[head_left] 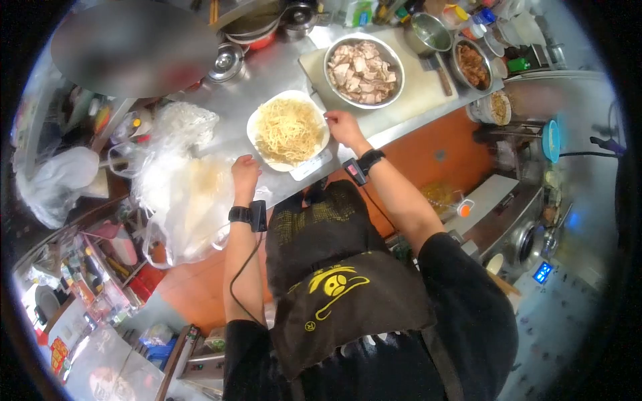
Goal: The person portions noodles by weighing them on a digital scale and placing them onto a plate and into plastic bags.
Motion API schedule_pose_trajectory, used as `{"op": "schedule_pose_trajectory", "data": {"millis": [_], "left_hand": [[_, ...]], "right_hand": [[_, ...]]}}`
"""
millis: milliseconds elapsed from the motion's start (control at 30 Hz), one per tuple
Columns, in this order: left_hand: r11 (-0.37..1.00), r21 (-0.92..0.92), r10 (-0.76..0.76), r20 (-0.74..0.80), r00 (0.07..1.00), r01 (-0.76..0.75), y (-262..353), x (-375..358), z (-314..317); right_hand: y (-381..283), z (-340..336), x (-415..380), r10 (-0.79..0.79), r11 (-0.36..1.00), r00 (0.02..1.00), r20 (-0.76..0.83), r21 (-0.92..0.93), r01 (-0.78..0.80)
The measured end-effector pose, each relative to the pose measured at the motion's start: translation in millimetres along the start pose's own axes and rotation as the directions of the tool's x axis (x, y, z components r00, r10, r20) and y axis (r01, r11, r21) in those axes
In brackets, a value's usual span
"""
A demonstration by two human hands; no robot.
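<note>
Counter (267,83): you have one bare steel strip, upper centre of the frame, between the pot lid (226,61) and the plate of noodles (289,130). Right of the plate: blocked by the metal bowl of meat (364,71) on its cutting board (421,87). Left of the plate: blocked by heaped plastic bags (177,187). Far edge: crowded with pots, bottles, and the bowl of cooked food (472,65). Your left hand (245,175) and right hand (344,127) flank the plate.

Commercial kitchen (steel counter (281,73), pots (431,32))

Bright, fisheye-warped, dark blurred edges
</note>
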State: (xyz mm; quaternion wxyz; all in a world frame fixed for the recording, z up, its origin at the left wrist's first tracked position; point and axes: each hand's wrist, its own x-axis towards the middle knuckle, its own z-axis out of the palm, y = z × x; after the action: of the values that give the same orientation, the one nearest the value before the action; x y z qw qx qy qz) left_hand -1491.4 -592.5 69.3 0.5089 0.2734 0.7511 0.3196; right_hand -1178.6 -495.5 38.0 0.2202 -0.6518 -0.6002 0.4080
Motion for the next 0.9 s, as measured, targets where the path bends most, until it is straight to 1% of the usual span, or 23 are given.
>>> {"op": "schedule_pose_trajectory", "data": {"millis": [67, 200, 267, 300, 333, 367, 400, 533, 600, 733, 800, 900], "left_hand": [[0.998, -0.051, -0.035, 0.060, 0.998, 0.038, -2.2, 10.8, 7.2], [0.987, -0.135, -0.068, 0.105, 0.992, 0.082, -7.1, 22.6, 13.5], [0.997, -0.083, 0.007, 0.108, 0.994, 0.002, -15.6, 33.0, 12.9], [0.996, -0.088, 0.004, 0.112, 0.994, 0.006, -19.7, 37.5, 14.1], [0.999, -0.041, 0.018, 0.087, 0.996, -0.014, -20.0, 38.8, 15.3], [0.999, 0.008, 0.033, 0.063, 0.997, -0.033, -20.2, 39.8, 15.9], [1.000, 0.006, 0.031, 0.065, 0.997, -0.031, -20.2, 41.3, 16.0], [0.999, -0.026, -0.023, 0.084, 0.996, 0.025, -15.6, 46.9, 14.8], [0.999, -0.022, -0.047, 0.110, 0.993, 0.050, -11.2, 45.7, 14.3], [0.998, -0.041, -0.047, 0.160, 0.986, 0.054, -8.5, 45.9, 10.5], [0.997, -0.047, -0.056, 0.168, 0.984, 0.065, -7.6, 45.6, 10.0], [0.998, -0.047, -0.035, 0.164, 0.986, 0.043, -11.5, 46.3, 8.6]], "right_hand": [[-17.5, -6.3, 0.5, 0.037, 0.997, 0.999, 0.029, -0.064, -0.035], [-20.3, -4.8, 10.9, -0.017, 0.997, 0.999, 0.027, -0.068, 0.019], [-21.3, -3.8, 13.7, 0.022, 0.998, 0.999, 0.027, -0.063, -0.021], [-22.2, -3.1, 15.4, 0.058, 0.997, 0.998, 0.028, -0.048, -0.056], [-23.8, -2.8, 16.6, 0.061, 0.997, 0.998, 0.028, -0.052, -0.059], [-25.1, -3.0, 17.3, 0.100, 0.995, 0.995, 0.026, -0.028, -0.099], [-26.5, -3.0, 18.2, 0.139, 0.990, 0.990, 0.025, -0.003, -0.138], [-27.7, -3.8, 21.8, 0.152, 0.988, 0.987, 0.055, -0.014, -0.151], [-19.9, -1.0, 26.4, 0.206, 0.974, 0.973, 0.108, 0.074, -0.214], [-18.9, -0.4, 28.7, 0.180, 0.983, 0.978, 0.106, 0.003, -0.181], [-23.4, -0.9, 26.3, 0.147, 0.988, 0.987, 0.066, -0.065, -0.143], [-25.5, -2.2, 25.4, 0.155, 0.986, 0.984, 0.089, -0.073, -0.148]]}}
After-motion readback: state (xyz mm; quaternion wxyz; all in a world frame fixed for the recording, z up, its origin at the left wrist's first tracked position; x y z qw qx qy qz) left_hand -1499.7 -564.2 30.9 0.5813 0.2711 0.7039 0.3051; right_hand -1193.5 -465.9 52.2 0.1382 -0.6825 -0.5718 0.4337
